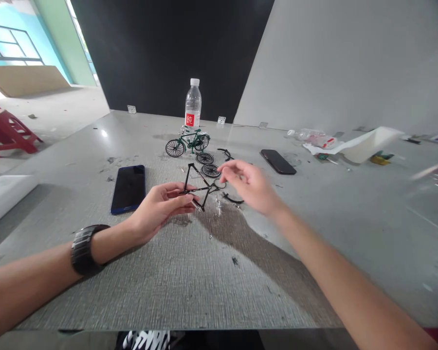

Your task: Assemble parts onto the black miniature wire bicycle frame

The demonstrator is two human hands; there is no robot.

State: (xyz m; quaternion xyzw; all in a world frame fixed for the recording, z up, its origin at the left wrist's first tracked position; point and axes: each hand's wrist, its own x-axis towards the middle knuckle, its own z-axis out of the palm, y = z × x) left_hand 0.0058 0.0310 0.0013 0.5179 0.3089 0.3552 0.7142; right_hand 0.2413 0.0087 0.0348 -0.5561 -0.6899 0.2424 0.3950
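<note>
My left hand (168, 204) holds a small black bicycle frame (197, 188) between thumb and fingers, just above the grey table. To its right my right hand (246, 182) hovers over small parts, its fingers bent together and slightly blurred; whether anything is between the fingertips is too small to tell. Two black spoked wheels, one (205, 158) behind the other (210, 170), lie beyond the frame. A curved black piece (232, 198) is below my right hand. Behind the wheels stands a green model bicycle (191, 142).
A clear bottle (193, 104) stands behind the model bicycle. One phone (129, 188) lies left of my left hand, another (278, 161) at the right. Farther right are a lying bottle (316, 138) and a white curved piece (368, 145). The table's front edge (204, 329) is near me.
</note>
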